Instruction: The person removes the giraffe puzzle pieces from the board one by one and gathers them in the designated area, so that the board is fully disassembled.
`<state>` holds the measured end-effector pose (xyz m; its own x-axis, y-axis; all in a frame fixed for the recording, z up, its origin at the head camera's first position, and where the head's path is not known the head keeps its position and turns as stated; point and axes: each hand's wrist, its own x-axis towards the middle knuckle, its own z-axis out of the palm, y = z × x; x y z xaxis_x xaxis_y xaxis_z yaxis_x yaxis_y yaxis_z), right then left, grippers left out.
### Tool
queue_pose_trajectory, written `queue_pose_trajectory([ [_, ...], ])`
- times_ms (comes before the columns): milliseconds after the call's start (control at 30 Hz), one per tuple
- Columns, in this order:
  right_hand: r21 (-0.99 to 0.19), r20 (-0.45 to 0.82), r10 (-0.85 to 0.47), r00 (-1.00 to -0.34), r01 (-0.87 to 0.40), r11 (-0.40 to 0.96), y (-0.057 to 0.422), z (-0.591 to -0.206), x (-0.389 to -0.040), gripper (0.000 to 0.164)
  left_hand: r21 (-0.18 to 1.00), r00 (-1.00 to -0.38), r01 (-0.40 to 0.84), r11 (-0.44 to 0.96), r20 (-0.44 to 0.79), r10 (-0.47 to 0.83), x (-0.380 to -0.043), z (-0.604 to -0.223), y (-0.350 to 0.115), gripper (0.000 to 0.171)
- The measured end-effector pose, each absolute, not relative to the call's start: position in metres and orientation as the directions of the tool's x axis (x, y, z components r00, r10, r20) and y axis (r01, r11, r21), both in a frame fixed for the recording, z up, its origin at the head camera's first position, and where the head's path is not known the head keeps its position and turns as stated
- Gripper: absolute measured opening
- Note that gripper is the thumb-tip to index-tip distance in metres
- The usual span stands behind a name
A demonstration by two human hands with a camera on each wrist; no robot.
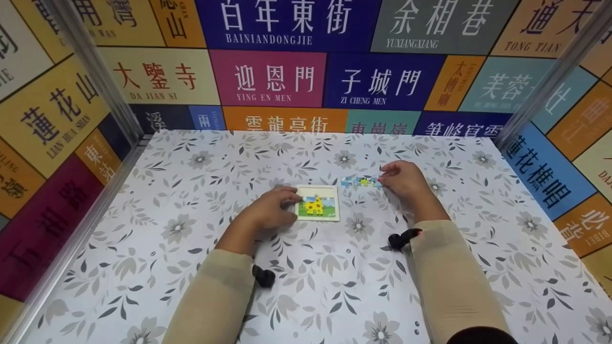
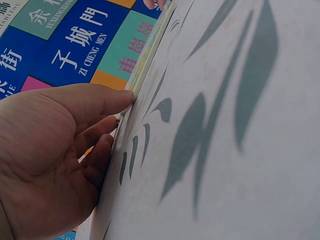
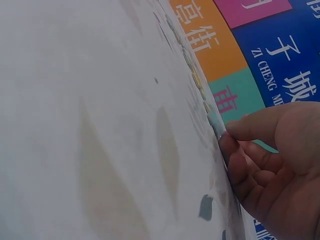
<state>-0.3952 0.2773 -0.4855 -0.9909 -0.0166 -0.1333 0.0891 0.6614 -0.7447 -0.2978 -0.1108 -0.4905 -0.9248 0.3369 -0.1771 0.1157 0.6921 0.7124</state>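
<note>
A small framed puzzle board [image 1: 318, 218] with a yellow giraffe on green and blue lies in the middle of the table. My left hand [image 1: 271, 208] is at its left side, thumb and fingertips right at the edge and spread apart along it. In the left wrist view, the thumb tip of the left hand [image 2: 55, 150] meets the board's thin edge. Right of the board, a strip of joined blue and yellow puzzle pieces [image 1: 356, 181] lies flat. With thumb and forefinger, my right hand [image 1: 405, 179] pinches a pale blue puzzle piece [image 3: 216, 122] at the strip's right end.
A white tablecloth [image 1: 334, 282] with grey flowers and leaves covers the table. Coloured panels [image 1: 267, 79] with place names stand along the back and both sides, with metal posts [image 1: 550, 71] at the corners. Small black devices [image 1: 264, 276] sit at both wrists.
</note>
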Motion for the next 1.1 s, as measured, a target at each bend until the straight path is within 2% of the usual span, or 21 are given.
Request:
queue_pose_trajectory([
  [233,-0.757,-0.125,-0.018,-0.992,0.083,0.649,0.270,-0.481,-0.391,0.033,0.709,-0.923,0.112,0.696,-0.185,0.337,-0.299,-0.490,-0.111,0.060],
  [433,-0.754,-0.099,-0.078,-0.992,0.024,0.656,0.251,-0.472,-0.387,0.034,0.728,-0.922,0.121,0.675,-0.170,0.349,-0.298,-0.490,-0.111,0.064],
  [667,-0.762,-0.172,-0.203,-0.964,0.000,0.647,0.210,-0.448,-0.377,0.038,0.738,-0.928,0.079,0.670,-0.191,0.320,-0.298,-0.490,-0.110,0.068],
  [900,-0.754,-0.160,-0.336,-0.928,-0.105,0.649,0.159,-0.430,-0.362,0.030,0.709,-0.934,0.104,0.697,-0.171,0.314,-0.300,-0.493,-0.110,0.071],
  [1100,-0.787,-0.188,-0.411,-0.892,-0.113,0.606,0.126,-0.430,-0.360,0.032,0.702,-0.929,0.124,0.701,-0.167,0.331,-0.301,-0.491,-0.111,0.072],
])
